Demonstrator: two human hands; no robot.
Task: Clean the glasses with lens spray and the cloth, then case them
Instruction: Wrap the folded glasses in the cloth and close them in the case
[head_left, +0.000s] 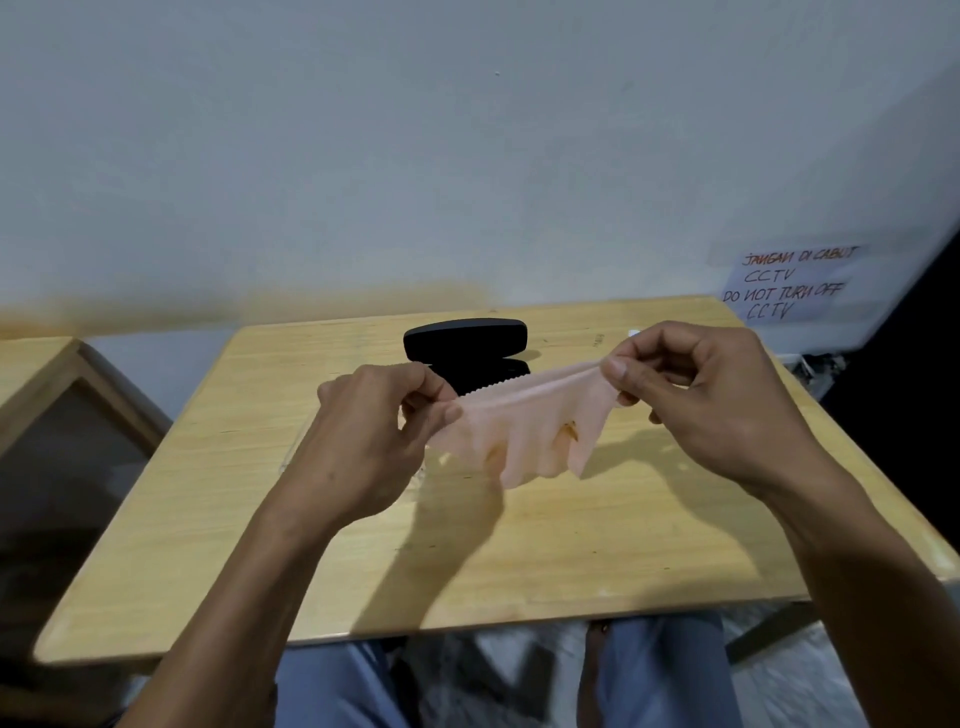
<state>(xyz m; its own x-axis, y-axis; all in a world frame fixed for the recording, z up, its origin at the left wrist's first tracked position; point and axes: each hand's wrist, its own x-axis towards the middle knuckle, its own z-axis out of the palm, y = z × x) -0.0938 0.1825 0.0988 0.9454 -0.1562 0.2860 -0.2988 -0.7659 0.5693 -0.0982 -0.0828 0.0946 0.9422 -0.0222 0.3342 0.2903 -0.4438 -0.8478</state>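
Observation:
A thin pink cleaning cloth (530, 421) with a zigzag edge hangs stretched between my two hands above the wooden table (218, 519). My left hand (374, 441) pinches its left corner and my right hand (711, 395) pinches its right corner. The cloth sags in folds and shows small orange marks. Behind it, a black glasses case (467, 338) stands open near the table's far edge, its lower half partly hidden by the cloth. Something clear and faint lies on the table under my left hand (415, 467); I cannot tell what it is. No spray bottle shows.
A white wall rises right behind the table. A paper note with handwriting (789, 283) is taped at the right. A second wooden piece of furniture (62, 395) stands at the left. My knees in blue trousers (660, 670) show below the table's near edge.

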